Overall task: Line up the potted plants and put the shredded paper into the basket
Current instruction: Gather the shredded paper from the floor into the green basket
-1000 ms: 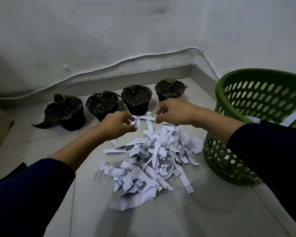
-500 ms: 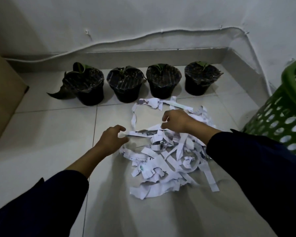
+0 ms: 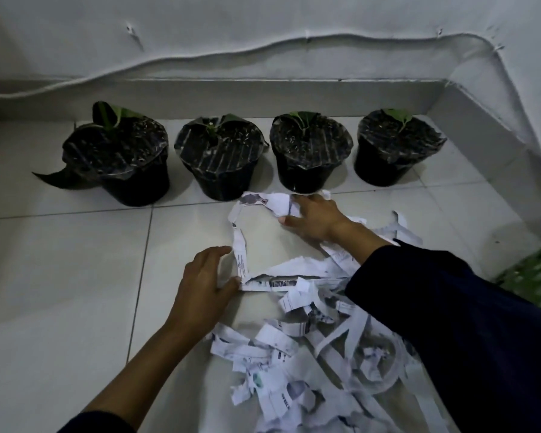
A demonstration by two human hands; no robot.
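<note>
Several black potted plants (image 3: 219,157) stand in a row along the wall, side by side. A heap of white shredded paper (image 3: 297,345) lies on the tiled floor in front of them. My left hand (image 3: 203,282) rests at the heap's left edge, fingers spread and touching a long strip. My right hand (image 3: 316,220) lies flat with fingers spread on strips at the far end of the heap, just before the third pot. Only a green sliver of the basket (image 3: 537,276) shows at the right edge.
A white wall with a cable (image 3: 263,51) clipped along it and a raised skirting run behind the pots and turn at the right corner. Bare floor tiles (image 3: 60,276) stretch to the left.
The view swung left and down, so the basket slid almost out of frame. Both hands let go of the strip they held and reached forward onto the far strips of the heap.
</note>
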